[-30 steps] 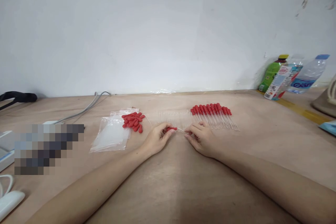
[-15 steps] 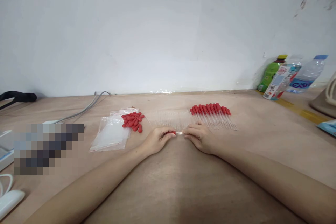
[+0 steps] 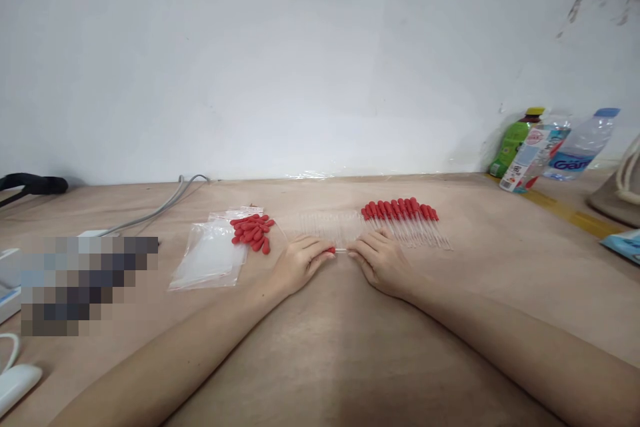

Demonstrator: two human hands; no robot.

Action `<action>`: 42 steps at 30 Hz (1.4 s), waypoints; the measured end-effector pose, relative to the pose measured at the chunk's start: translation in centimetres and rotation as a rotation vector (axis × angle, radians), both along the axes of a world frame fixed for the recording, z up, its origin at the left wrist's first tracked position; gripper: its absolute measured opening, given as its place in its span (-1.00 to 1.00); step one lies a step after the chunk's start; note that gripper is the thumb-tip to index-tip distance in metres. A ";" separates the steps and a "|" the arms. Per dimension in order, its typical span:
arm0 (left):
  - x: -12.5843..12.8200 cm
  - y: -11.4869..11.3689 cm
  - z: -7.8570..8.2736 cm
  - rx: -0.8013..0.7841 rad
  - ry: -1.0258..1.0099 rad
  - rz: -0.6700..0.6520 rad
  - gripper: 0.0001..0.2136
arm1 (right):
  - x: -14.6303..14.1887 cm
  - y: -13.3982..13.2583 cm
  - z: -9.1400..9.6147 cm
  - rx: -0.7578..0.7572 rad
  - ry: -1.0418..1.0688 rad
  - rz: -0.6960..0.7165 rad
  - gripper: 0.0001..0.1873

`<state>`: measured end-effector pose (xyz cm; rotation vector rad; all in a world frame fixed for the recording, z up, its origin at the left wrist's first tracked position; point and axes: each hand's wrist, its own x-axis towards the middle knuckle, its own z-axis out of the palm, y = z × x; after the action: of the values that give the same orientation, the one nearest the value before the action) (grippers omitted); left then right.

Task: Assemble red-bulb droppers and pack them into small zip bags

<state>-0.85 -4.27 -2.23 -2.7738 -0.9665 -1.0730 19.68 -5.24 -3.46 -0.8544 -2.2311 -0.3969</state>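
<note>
Left hand: here it is, my left hand (image 3: 300,263), thumb and fingers pinched round a red bulb (image 3: 331,250), only its tip poking out toward the middle.
Right hand: my right hand (image 3: 383,263) has a narrow grip on a clear tube (image 3: 341,251), a short bare length showing between my two hands.
Bulb and tube: they're in line, low over the table (image 3: 305,360), right in front of me; how deep the tube sits in the bulb, I can't tell.
Slip risk: if my right fingers pinch too lightly, I'd say the slick tube could slide back through them under a push.
Snap risk: come in crooked and that thin tube might bend or crack; glass or plastic, I can't say.
Split risk: a skewed edge could snag or tear the bulb's mouth.
Loose tubes: just beyond my hands lie the bare tubes (image 3: 320,223), faint against the tabletop; a careless knuckle could scatter them.
Capped row: past my right fingers, the red-topped tubes (image 3: 397,210) lie side by side, near enough for a stray sweep to knock askew.
Bulb heap: over left, loose red bulbs (image 3: 253,232) overlap the edge of the clear plastic bags (image 3: 210,260); tug a bag and they might roll.
Far edges: grey cord (image 3: 165,207) back left, green bottle (image 3: 513,147) and blue-capped bottle (image 3: 583,147) back right, all well apart from my hands and blocking nothing.
</note>
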 end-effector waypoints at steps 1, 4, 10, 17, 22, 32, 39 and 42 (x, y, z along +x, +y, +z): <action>-0.1 0.1 0.0 0.029 -0.004 -0.001 -0.83 | 0.0 0.1 0.0 0.011 0.005 0.009 -0.77; -0.1 0.0 0.0 0.002 -0.017 -0.002 -0.84 | 0.1 0.3 0.0 0.072 0.006 0.043 -0.79; -0.1 -0.3 -0.5 -0.143 -0.028 -0.003 -0.82 | 0.0 0.1 0.2 0.131 0.021 0.078 -0.80; 0.0 -0.3 -0.4 -0.154 0.025 -0.016 -0.81 | -0.5 0.2 0.0 0.014 0.063 0.102 -0.80; 0.1 -0.4 -0.2 -0.130 0.048 -0.046 -0.82 | -1.0 0.5 0.0 -0.077 0.064 0.123 -0.78; 0.0 -0.3 -0.3 -0.167 0.026 -0.017 -0.82 | -1.4 -0.1 1.5 -0.180 -0.108 0.006 -0.72; -0.7 0.0 -0.4 -0.092 0.051 0.189 -0.64 | 1.4 1.5 4.2 -0.363 -0.064 -0.411 -0.73; -0.8 0.2 -0.6 -0.148 0.167 0.278 -0.60 | 2.6 3.3 4.7 -0.546 0.051 -0.620 -0.67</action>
<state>-1.70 -4.04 -2.86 -2.6737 -1.4059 -0.7482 22.32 -1.93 1.20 -1.8333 -2.0072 -0.0261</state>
